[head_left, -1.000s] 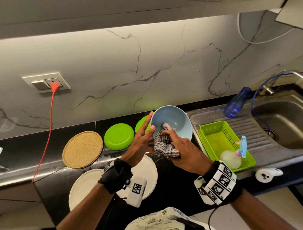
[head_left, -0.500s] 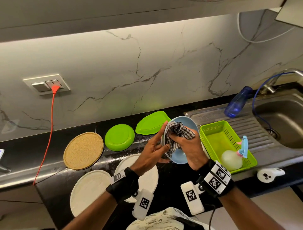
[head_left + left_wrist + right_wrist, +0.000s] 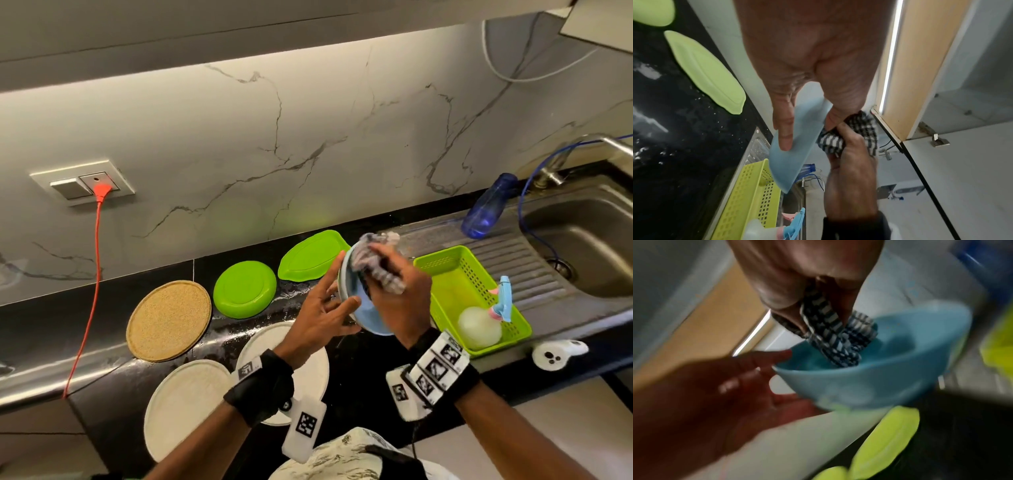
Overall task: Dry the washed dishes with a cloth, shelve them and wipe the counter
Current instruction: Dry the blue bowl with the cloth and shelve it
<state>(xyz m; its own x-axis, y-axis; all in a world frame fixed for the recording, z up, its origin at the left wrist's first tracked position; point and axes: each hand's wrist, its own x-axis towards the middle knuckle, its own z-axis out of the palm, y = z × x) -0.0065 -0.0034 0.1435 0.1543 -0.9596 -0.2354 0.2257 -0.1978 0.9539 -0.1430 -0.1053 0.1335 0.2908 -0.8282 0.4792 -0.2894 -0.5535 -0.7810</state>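
A light blue bowl [image 3: 362,317] is held above the black counter, tipped on its edge with the opening facing right. My left hand [image 3: 327,308] grips its left rim, thumb on the inside and fingers [image 3: 784,129] along the outer wall. My right hand [image 3: 399,291] holds a bunched black-and-white checked cloth [image 3: 375,263] and presses it into the bowl near its upper rim. The right wrist view, blurred, shows the cloth [image 3: 830,337] inside the bowl [image 3: 869,382]. In the left wrist view the cloth [image 3: 851,134] sits behind the bowl [image 3: 793,155].
On the wet counter lie a round green plate [image 3: 245,293], a leaf-shaped green plate [image 3: 313,255], a cork mat [image 3: 169,320] and two white plates [image 3: 188,407]. A green basket [image 3: 455,270] with a spray bottle [image 3: 479,325] sits on the drainboard beside the sink [image 3: 589,240].
The bowl has turned from facing me to standing on edge and has shifted right. The right hand has carried the cloth from the bowl's centre up to its upper rim.
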